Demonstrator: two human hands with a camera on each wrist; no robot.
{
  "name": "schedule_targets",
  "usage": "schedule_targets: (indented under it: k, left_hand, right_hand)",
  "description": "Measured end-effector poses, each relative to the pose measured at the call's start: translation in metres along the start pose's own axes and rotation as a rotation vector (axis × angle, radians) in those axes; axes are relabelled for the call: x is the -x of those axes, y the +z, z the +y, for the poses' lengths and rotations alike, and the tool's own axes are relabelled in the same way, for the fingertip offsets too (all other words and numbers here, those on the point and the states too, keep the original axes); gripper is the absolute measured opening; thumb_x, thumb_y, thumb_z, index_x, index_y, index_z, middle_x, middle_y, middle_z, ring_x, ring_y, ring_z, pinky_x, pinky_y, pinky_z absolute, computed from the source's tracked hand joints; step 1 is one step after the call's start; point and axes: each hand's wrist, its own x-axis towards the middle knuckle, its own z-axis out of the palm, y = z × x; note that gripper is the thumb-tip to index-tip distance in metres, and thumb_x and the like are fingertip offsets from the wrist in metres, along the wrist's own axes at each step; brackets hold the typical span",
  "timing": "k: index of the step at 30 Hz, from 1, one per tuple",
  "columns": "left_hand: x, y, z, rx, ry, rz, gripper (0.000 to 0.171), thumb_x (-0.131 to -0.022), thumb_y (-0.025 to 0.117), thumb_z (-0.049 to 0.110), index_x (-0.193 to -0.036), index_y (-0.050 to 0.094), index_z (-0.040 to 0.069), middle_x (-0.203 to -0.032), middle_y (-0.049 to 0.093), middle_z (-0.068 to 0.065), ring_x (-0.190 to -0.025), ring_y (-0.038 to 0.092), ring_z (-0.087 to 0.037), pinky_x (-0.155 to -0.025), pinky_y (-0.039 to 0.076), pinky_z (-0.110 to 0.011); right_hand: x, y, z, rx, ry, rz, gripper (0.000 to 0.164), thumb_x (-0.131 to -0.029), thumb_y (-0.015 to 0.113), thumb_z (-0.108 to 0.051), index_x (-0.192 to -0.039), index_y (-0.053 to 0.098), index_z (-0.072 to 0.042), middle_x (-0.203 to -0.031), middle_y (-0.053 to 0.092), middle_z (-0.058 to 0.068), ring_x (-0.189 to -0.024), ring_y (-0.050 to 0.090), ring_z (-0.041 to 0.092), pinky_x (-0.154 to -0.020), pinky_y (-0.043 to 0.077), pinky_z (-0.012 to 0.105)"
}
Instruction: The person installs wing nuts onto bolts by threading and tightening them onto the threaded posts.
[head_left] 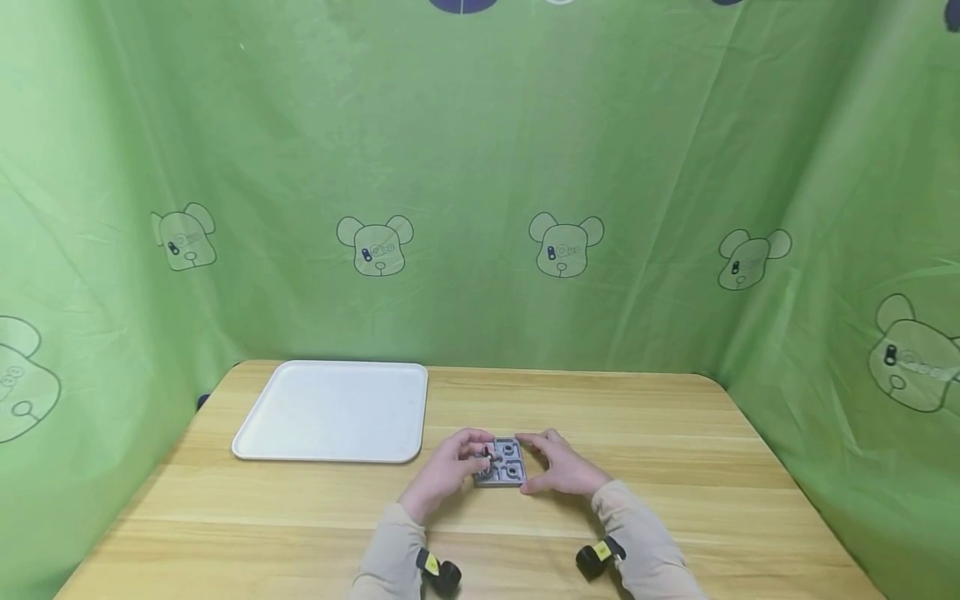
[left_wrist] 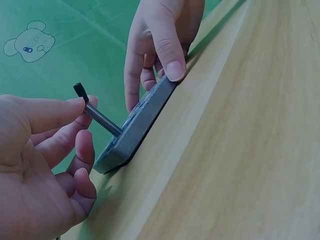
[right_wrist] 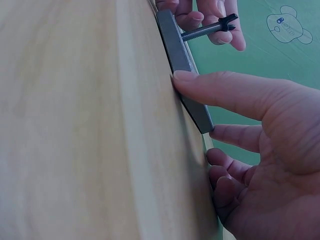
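Observation:
A square grey metal plate (head_left: 498,482) with recesses and several holes lies on the wooden table between both hands. From its left part a threaded wing screw (left_wrist: 104,119) with a black winged head stands up. My left hand (head_left: 446,468) pinches the winged head between thumb and fingertips; its other fingers are curled, seen in the left wrist view. My right hand (head_left: 564,468) grips the plate's right side, thumb on the near edge and a finger at the far corner, as the right wrist view shows. The screw's lower end is hidden in the plate.
A white rectangular tray (head_left: 337,410) lies at the back left of the wooden table (head_left: 622,408). Green curtains (head_left: 465,150) with bear drawings hang behind and on both sides. Each forearm wears a strapped black camera (head_left: 592,562).

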Motion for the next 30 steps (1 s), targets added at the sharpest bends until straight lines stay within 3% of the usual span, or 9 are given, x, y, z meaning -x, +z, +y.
schedule_targets:
  k: [7,14,23,30]
  left_hand:
    - [-0.001,-0.001,-0.002,0.034,-0.029,-0.015,0.037,-0.091,0.06,0.005,-0.128,0.056,0.002,-0.116,0.066,-0.016,-0.085,0.056,-0.01,-0.062,0.04,-0.021]
    - [0.0,-0.001,-0.003,0.051,-0.035,-0.006,0.036,-0.091,0.061,0.007,-0.126,0.055,0.002,-0.116,0.066,-0.017,-0.085,0.056,-0.01,-0.061,0.039,-0.022]
    - [-0.002,-0.002,-0.008,0.034,-0.049,0.027,0.022,-0.091,0.062,0.009,-0.11,0.054,0.0,-0.114,0.065,-0.022,-0.081,0.054,-0.015,-0.061,0.039,-0.025]
    - [-0.002,-0.002,-0.009,0.014,-0.036,0.02,0.021,-0.091,0.062,0.009,-0.109,0.057,0.0,-0.11,0.066,-0.021,-0.08,0.053,-0.015,-0.061,0.04,-0.024]
  right_hand:
    - [0.0,0.0,0.0,0.001,0.004,0.006,0.089,-0.066,0.085,-0.023,-0.144,0.045,-0.009,-0.118,0.048,0.013,-0.114,0.049,0.029,-0.104,0.037,0.059]
    - [0.0,0.0,0.001,0.0,-0.001,0.003,0.089,-0.066,0.085,-0.024,-0.144,0.045,-0.009,-0.119,0.048,0.012,-0.115,0.049,0.028,-0.104,0.037,0.06]
    - [-0.002,0.001,0.004,0.004,-0.006,0.004,0.089,-0.066,0.085,-0.025,-0.144,0.045,-0.01,-0.118,0.048,0.011,-0.114,0.048,0.027,-0.104,0.037,0.059]
    - [-0.003,0.002,0.007,0.007,-0.008,0.004,0.089,-0.066,0.085,-0.026,-0.144,0.045,-0.011,-0.118,0.048,0.011,-0.114,0.048,0.027,-0.104,0.037,0.059]
